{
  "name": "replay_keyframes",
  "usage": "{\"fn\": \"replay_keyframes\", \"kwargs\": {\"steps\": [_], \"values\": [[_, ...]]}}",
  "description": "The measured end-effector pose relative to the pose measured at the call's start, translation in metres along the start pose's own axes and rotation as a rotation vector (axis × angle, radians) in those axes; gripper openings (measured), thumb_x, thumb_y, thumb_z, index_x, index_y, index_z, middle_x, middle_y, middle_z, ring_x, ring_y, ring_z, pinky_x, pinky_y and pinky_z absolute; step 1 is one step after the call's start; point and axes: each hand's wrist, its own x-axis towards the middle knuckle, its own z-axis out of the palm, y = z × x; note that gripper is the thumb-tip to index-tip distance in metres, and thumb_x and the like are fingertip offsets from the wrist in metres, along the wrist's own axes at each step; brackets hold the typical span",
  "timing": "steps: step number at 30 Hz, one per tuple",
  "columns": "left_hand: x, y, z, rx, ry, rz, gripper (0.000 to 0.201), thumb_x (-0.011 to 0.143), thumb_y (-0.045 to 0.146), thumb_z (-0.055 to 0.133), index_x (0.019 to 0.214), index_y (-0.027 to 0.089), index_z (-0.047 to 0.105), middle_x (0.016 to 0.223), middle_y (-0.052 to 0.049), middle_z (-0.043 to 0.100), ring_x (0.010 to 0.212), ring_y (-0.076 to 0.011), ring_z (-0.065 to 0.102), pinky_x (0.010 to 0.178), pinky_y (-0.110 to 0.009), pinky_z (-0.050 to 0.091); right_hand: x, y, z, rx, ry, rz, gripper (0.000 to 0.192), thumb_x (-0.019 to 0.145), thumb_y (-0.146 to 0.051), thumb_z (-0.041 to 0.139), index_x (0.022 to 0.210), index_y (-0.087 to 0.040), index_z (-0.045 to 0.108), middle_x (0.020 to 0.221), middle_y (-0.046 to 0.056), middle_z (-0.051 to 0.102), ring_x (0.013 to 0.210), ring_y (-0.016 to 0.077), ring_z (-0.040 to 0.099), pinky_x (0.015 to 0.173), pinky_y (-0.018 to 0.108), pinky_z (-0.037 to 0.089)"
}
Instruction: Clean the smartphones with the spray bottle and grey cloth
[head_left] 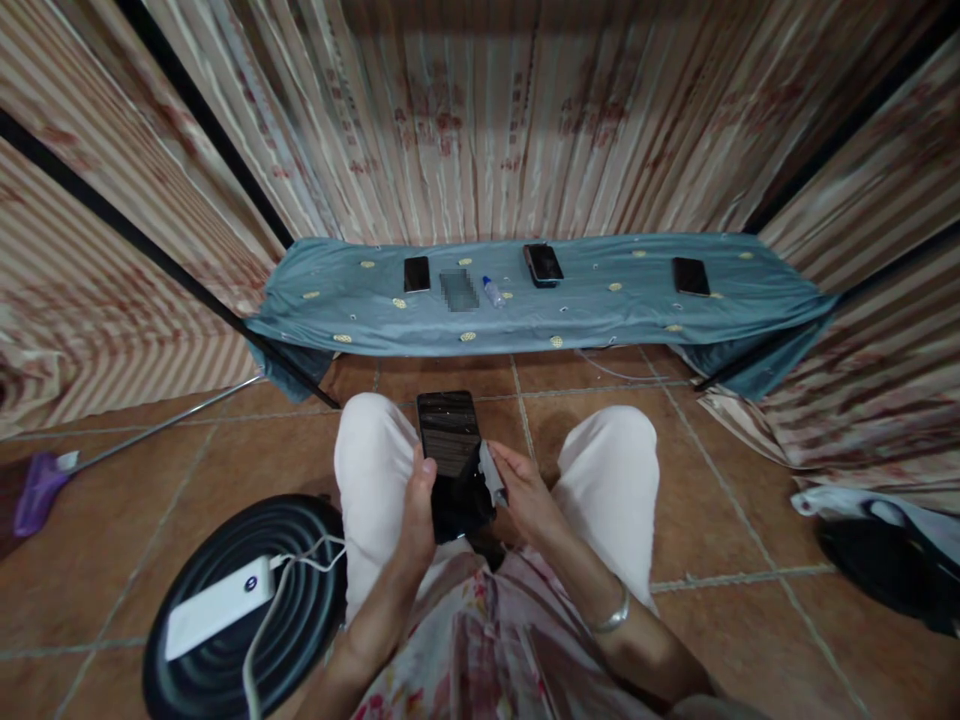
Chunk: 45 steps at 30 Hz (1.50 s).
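Note:
My left hand [418, 500] is wrapped round the left edge of a black smartphone [448, 435], thumb on its front. The phone is held above my lap, its dark glass reflecting stripes of light. Between the fingers of my right hand [529, 490] is a thin grey cloth [491, 472], close to the phone's lower right edge. Whether the cloth touches the glass, I cannot tell. Below the phone, something black [461, 510] lies between my thighs; its kind is unclear.
Ahead stands a low bench with a blue cloth [337, 300]. On it lie dark phones [417, 274] [690, 276], a stacked dark device [544, 264] and a small blue-capped bottle [493, 291]. To my left, a white power bank [220, 607] with a cable rests on a black round stool [300, 650].

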Motion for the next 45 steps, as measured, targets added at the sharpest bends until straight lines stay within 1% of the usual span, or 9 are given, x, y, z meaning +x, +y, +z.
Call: {"fn": "replay_keyframes", "kwargs": {"steps": [5, 15, 20, 24, 29, 33, 37, 40, 45], "values": [[0.004, 0.005, -0.001, -0.044, 0.011, -0.035, 0.057, 0.079, 0.057, 0.059, 0.119, 0.017, 0.062, 0.105, -0.006, 0.074, 0.107, -0.0263, 0.065, 0.091, -0.035, 0.05, -0.014, 0.004, 0.006, 0.087, -0.051, 0.038, 0.045, 0.08, -0.063, 0.063, 0.099, -0.023, 0.072, 0.079, 0.001, 0.072, 0.085, 0.0205, 0.068, 0.078, 0.032, 0.053], [0.008, 0.002, -0.007, -0.034, 0.02, -0.068, 0.054, 0.079, 0.057, 0.057, 0.111, 0.015, 0.062, 0.098, -0.006, 0.074, 0.095, -0.0249, 0.068, 0.079, -0.032, 0.052, -0.039, 0.001, 0.011, 0.135, -0.044, 0.152, 0.041, 0.072, -0.063, 0.069, 0.086, -0.025, 0.07, 0.072, -0.001, 0.069, 0.076, 0.0192, 0.067, 0.066, 0.028, 0.054], [0.008, 0.004, -0.001, -0.016, -0.034, -0.046, 0.056, 0.079, 0.057, 0.058, 0.116, 0.015, 0.062, 0.104, -0.006, 0.073, 0.103, -0.0278, 0.066, 0.084, -0.035, 0.052, -0.046, 0.0, 0.009, 0.199, -0.068, 0.178, 0.039, 0.073, -0.06, 0.07, 0.085, -0.023, 0.068, 0.069, -0.001, 0.068, 0.069, 0.0177, 0.066, 0.059, 0.026, 0.052], [0.014, 0.003, -0.001, 0.085, -0.079, 0.021, 0.051, 0.083, 0.055, 0.056, 0.114, 0.016, 0.067, 0.113, -0.006, 0.072, 0.119, -0.0299, 0.058, 0.101, -0.038, 0.046, -0.044, 0.0, 0.006, 0.185, -0.046, 0.128, 0.034, 0.076, -0.056, 0.069, 0.085, -0.023, 0.067, 0.068, -0.001, 0.066, 0.068, 0.0169, 0.065, 0.062, 0.026, 0.051], [0.021, -0.002, -0.006, 0.139, -0.019, 0.063, 0.048, 0.079, 0.049, 0.067, 0.117, 0.019, 0.068, 0.132, -0.007, 0.065, 0.138, -0.0272, 0.043, 0.117, -0.038, 0.027, -0.037, 0.004, -0.009, -0.05, 0.002, -0.039, 0.031, 0.086, -0.051, 0.061, 0.091, -0.022, 0.069, 0.065, -0.002, 0.063, 0.063, 0.0141, 0.06, 0.061, 0.024, 0.049], [0.019, -0.005, 0.002, 0.062, -0.085, 0.054, 0.067, 0.072, 0.039, 0.076, 0.133, 0.022, 0.056, 0.144, -0.008, 0.055, 0.137, -0.0262, 0.045, 0.115, -0.038, 0.033, -0.034, 0.004, -0.02, -0.51, 0.152, -0.235, 0.027, 0.093, -0.039, 0.054, 0.106, -0.021, 0.068, 0.074, 0.0, 0.068, 0.067, 0.0162, 0.063, 0.061, 0.025, 0.049], [0.015, -0.009, 0.013, 0.019, -0.099, 0.009, 0.073, 0.066, 0.032, 0.081, 0.133, 0.023, 0.053, 0.136, -0.008, 0.061, 0.13, -0.0249, 0.052, 0.109, -0.035, 0.04, -0.031, 0.007, -0.019, -0.917, 0.25, -0.545, 0.027, 0.094, -0.026, 0.048, 0.115, -0.02, 0.064, 0.092, 0.007, 0.074, 0.082, 0.0208, 0.069, 0.074, 0.031, 0.055], [0.016, -0.013, 0.016, -0.023, -0.05, -0.056, 0.064, 0.063, 0.033, 0.083, 0.122, 0.023, 0.059, 0.128, -0.007, 0.066, 0.124, -0.0246, 0.056, 0.105, -0.035, 0.042, -0.03, 0.013, -0.012, -1.143, 0.301, -0.759, 0.027, 0.096, -0.021, 0.045, 0.117, -0.014, 0.061, 0.091, 0.011, 0.074, 0.08, 0.022, 0.07, 0.073, 0.033, 0.057], [0.024, -0.016, 0.017, -0.105, 0.046, -0.154, 0.052, 0.058, 0.035, 0.086, 0.102, 0.021, 0.064, 0.104, -0.004, 0.071, 0.109, -0.0232, 0.064, 0.094, -0.034, 0.047, -0.032, 0.017, 0.0, -1.312, 0.329, -0.967, 0.03, 0.094, -0.014, 0.051, 0.123, -0.008, 0.056, 0.097, 0.013, 0.074, 0.087, 0.0225, 0.069, 0.078, 0.034, 0.058]]}}
